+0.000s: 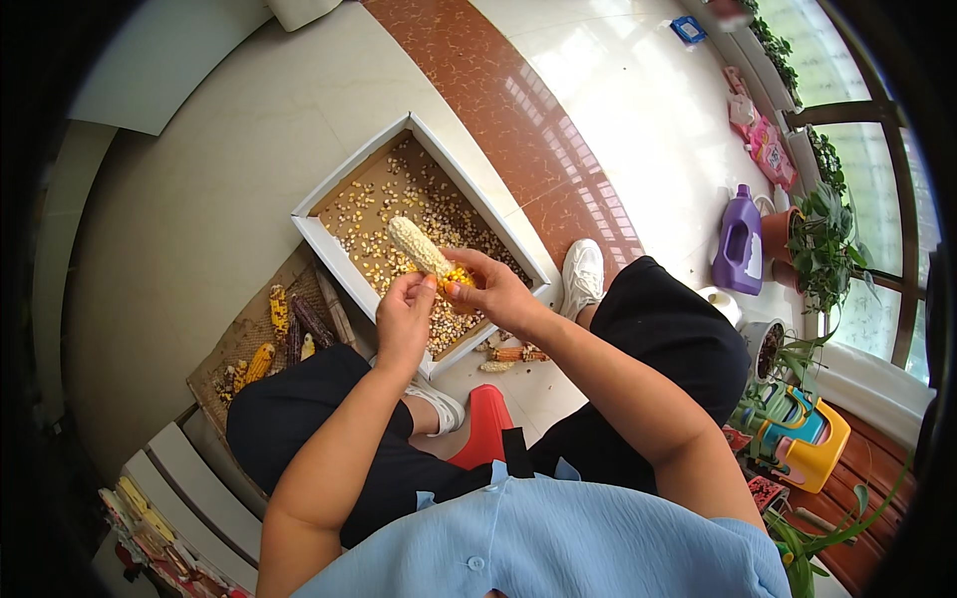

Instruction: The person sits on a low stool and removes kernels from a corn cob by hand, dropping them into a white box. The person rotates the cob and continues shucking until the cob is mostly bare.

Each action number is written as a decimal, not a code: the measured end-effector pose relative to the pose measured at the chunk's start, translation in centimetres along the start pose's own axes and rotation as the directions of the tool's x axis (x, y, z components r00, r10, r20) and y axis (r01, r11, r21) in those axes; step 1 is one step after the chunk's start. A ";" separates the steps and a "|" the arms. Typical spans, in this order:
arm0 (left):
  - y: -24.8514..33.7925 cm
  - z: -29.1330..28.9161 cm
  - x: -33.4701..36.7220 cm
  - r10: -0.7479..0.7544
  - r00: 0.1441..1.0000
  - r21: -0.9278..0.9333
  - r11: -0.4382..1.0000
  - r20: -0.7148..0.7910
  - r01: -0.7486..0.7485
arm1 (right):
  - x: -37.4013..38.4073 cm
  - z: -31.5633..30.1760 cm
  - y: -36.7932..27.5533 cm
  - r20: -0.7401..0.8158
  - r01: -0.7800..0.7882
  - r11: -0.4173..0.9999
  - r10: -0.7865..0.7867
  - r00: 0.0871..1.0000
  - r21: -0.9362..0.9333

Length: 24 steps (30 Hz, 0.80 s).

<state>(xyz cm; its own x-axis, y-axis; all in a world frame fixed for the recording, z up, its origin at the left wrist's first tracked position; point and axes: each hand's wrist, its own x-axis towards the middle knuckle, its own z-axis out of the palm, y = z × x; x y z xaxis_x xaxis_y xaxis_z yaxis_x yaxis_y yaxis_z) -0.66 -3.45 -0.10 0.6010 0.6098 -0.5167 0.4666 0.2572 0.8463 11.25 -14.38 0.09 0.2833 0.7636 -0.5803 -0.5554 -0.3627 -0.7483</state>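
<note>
Left hand (404,311) and right hand (488,289) both pinch, seemingly, the corn cob (421,247) above the box (329,246).

The floor (229,149) is seen as pale glossy tile, crossed by a reddish-brown band (518,120). A shallow white-rimmed cardboard box (329,249) is set on it, its bottom strewn with loose kernels (399,199). Just beside the box, a flat brown sheet (249,329) is laid out, with several corn cobs (284,334) piled on it. Two stripped cobs (508,357) are left near the box's lower corner. Further off, a purple jug (738,244) and potted plants (817,244) are stood by the window.
</note>
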 end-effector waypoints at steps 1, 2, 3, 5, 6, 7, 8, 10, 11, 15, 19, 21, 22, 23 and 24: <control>-0.1 -0.3 0.3 -0.001 1.000 0.042 0.999 0.003 0.001 | 0.0 0.0 0.1 -0.018 0.044 0.999 -0.044 0.999 0.005; -0.1 -0.8 0.6 -0.002 1.000 0.084 0.996 0.005 0.002 | 0.1 0.1 0.3 -0.037 0.088 0.996 -0.087 0.996 0.009; 0.2 -0.9 0.8 -0.004 1.000 0.126 0.992 0.011 0.002 | 0.2 -0.1 0.6 -0.055 0.154 0.987 -0.156 0.986 -0.046; 0.9 -0.7 0.6 0.008 1.000 0.104 0.995 0.010 -0.009 | 0.6 -0.3 1.5 -0.080 0.278 0.948 -0.293 0.953 -0.157; 1.1 -0.6 0.6 0.017 1.000 0.098 0.995 0.022 -0.019 | 0.6 -0.3 1.8 -0.088 0.321 0.924 -0.344 0.935 -0.206; 1.2 -0.6 0.5 0.026 0.999 0.093 0.995 0.035 -0.029 | 0.6 -0.3 2.0 -0.093 0.361 0.897 -0.394 0.914 -0.256; 1.2 -0.6 0.6 0.037 0.999 0.118 0.992 0.032 -0.041 | 0.5 -0.3 2.2 -0.096 0.398 0.865 -0.444 0.891 -0.304; 0.9 -0.8 0.6 0.057 0.998 0.169 0.984 0.020 -0.060 | -0.2 0.1 1.2 -0.068 0.366 0.831 -0.431 0.900 -0.418; 1.0 -0.9 0.5 0.088 0.996 0.217 0.972 0.021 -0.090 | -0.6 0.2 0.6 -0.055 0.350 0.809 -0.423 0.904 -0.473; 2.6 -0.5 -0.5 0.189 0.981 0.347 0.917 0.052 -0.195 | -1.3 0.1 0.1 -0.066 0.294 0.813 -0.375 0.925 -0.503; 2.2 -0.6 -0.3 0.312 0.945 0.407 0.854 0.100 -0.325 | -1.4 0.0 0.1 -0.078 0.272 0.813 -0.360 0.930 -0.514; 1.7 -0.7 -0.1 0.453 0.882 0.475 0.752 0.133 -0.458 | -1.4 0.0 0.0 -0.076 0.263 0.807 -0.354 0.932 -0.528; 1.6 -0.6 -0.1 0.518 0.842 0.505 0.691 0.154 -0.518 | -1.4 0.0 -0.1 -0.074 0.272 0.801 -0.364 0.928 -0.533; 1.6 -0.5 -0.3 0.502 0.851 0.512 0.697 0.151 -0.502 | -1.4 0.1 -0.2 -0.073 0.280 0.795 -0.374 0.924 -0.538; 1.9 -0.2 -0.6 0.487 0.861 0.517 0.703 0.148 -0.487 | -1.5 0.0 -0.1 -0.068 0.290 0.787 -0.387 0.920 -0.544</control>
<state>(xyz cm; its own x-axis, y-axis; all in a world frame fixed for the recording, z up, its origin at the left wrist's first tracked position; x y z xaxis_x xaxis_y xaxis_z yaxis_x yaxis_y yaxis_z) -0.29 -3.15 1.84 0.8407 0.5390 -0.0518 0.3712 -0.5041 0.7798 10.87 -15.48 1.01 0.5288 0.8059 -0.2664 0.0705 -0.3545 -0.9324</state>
